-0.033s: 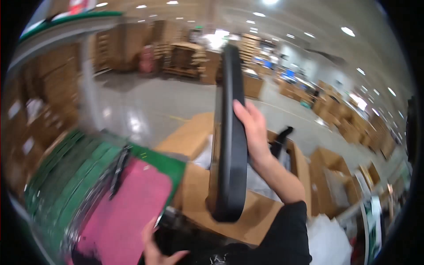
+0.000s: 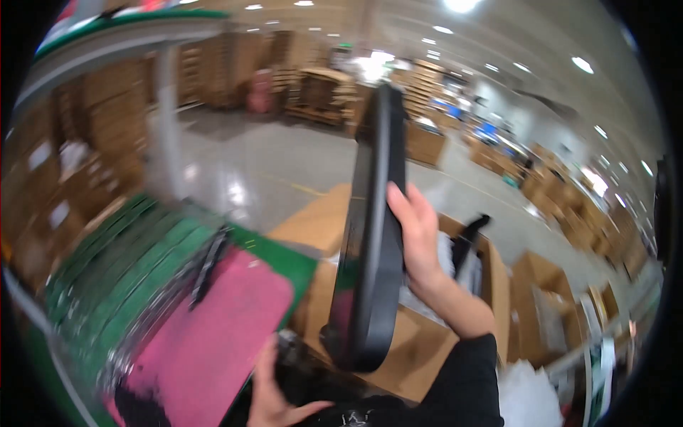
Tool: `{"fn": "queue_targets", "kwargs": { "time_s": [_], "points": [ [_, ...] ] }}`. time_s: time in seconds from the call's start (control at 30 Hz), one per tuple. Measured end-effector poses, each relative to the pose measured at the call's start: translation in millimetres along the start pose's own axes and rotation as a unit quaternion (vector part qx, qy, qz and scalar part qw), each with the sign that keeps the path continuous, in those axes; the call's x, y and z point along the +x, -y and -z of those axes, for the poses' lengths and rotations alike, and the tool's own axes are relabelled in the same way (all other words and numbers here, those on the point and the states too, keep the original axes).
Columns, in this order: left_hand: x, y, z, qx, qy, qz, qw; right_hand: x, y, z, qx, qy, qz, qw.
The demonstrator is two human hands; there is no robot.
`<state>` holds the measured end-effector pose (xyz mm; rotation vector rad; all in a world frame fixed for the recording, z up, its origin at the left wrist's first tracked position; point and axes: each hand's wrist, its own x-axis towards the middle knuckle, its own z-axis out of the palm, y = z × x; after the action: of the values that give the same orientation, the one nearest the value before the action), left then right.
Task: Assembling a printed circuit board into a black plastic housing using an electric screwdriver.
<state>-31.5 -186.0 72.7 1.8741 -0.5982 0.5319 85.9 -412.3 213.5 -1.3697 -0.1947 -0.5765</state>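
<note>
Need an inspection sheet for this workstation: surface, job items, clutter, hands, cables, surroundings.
Surface: green worktop with pink mat, dark patch at the mat's near edge.
Job items: long black rounded-edge panel, held nearly upright, seen in front of an open cardboard box.
Clutter: slim black item on the mat; clear plastic film beside it; white bundle lower right.
Hands: right hand grips the panel; left hand open by the mat.
Cables: nothing seen.
Surroundings: grey floor, stacked wooden pallets, more cardboard boxes.

a glossy grey floor with a thin yellow line spreads under a pale ceiling dotted with bright white lamps. tall brown cardboard stacks stand at the left, light wooden pallets farther back, brown cardboard boxes along the right.
</note>
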Motion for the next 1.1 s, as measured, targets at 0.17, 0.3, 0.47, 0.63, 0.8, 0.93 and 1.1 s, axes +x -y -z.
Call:
{"fn": "queue_targets", "kwargs": {
  "time_s": [0.17,0.3,0.47,0.63,0.8,0.93,1.1],
  "points": [
    [-37,28,-23,0.005,-0.142,-0.097,0.985,-59,-50,-27,0.122,0.244,-0.106,0.956],
    [-83,3,31,-0.462,-0.348,0.199,0.791,-53,-46,-80,-0.379,0.609,0.328,0.615],
    [-151,45,70,-0.417,-0.407,0.304,0.754,-62,-142,-91,-0.321,0.647,0.478,0.500],
    [-128,29,115,0.124,-0.270,0.463,0.835,-69,-173,-108,-0.330,0.706,0.357,0.514],
    [-137,37,118,0.135,-0.262,0.381,0.876,-61,-174,-195,-0.221,0.686,0.308,0.621],
    [-150,58,113,0.141,-0.339,0.305,0.879,-60,-211,-302,-0.216,0.607,0.333,0.689],
    [-153,61,113,0.152,-0.399,0.277,0.861,-52,-267,-430,-0.341,0.503,0.382,0.696]
  ]
}}
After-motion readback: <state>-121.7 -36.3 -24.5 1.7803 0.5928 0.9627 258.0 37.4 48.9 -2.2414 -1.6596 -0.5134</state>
